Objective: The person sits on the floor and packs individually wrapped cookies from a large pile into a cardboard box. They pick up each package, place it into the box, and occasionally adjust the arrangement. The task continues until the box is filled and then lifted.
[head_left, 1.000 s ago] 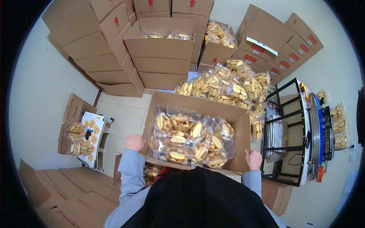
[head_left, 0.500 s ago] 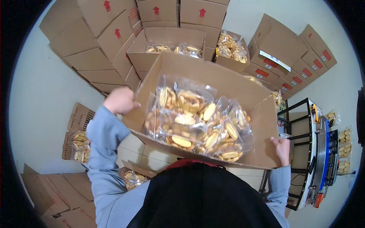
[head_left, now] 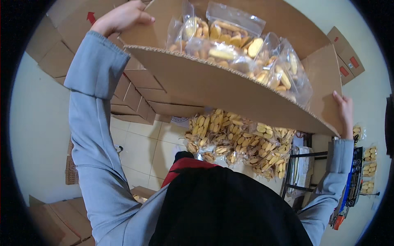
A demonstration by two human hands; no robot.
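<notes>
Between my two raised hands an open-topped cardboard box is held up at arm's length, its right end lower in the picture than its left. Several clear bags of oval yellow biscuits lie inside it. My left hand grips the left end of the box, thumb over the rim. My right hand clasps the right end, with its thumb on the inner side of the wall. The fingers beneath or behind the cardboard are partly hidden. Both arms are stretched forward in grey sleeves.
On the tiled floor ahead lies a big heap of bagged biscuits. Stacked cardboard boxes stand at the left, others at the far right. A black metal rack is on the right; more boxes sit at the lower left.
Both hands have lifted the box up and away from my body, with the bags still in it. The biscuit heap on the floor now shows beneath it.
</notes>
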